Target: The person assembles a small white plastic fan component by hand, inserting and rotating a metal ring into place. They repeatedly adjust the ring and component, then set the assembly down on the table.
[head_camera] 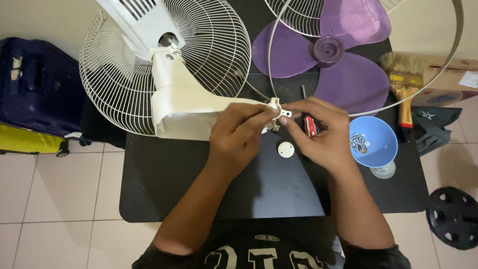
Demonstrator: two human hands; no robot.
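Note:
My left hand (pixel 239 132) pinches a small white plastic fitting (pixel 275 105) at the narrow end of a cream fan neck housing (pixel 181 102) that lies on the black table (pixel 199 189). My right hand (pixel 321 132) touches the same fitting with its fingertips and holds a red-handled screwdriver (pixel 309 125), whose dark shaft sticks up past the knuckles. The white wire rear grille (pixel 117 79) is still joined to the housing. A small round white cap (pixel 286 149) lies on the table between my hands.
A purple three-blade fan blade (pixel 343 65) rests at the back right under a metal grille ring (pixel 448 55). A blue bowl (pixel 383 144) with screws, a brush (pixel 406 84), a cardboard box (pixel 448 79), a dark bag (pixel 35 84) and a black round base (pixel 455 216) surround the table.

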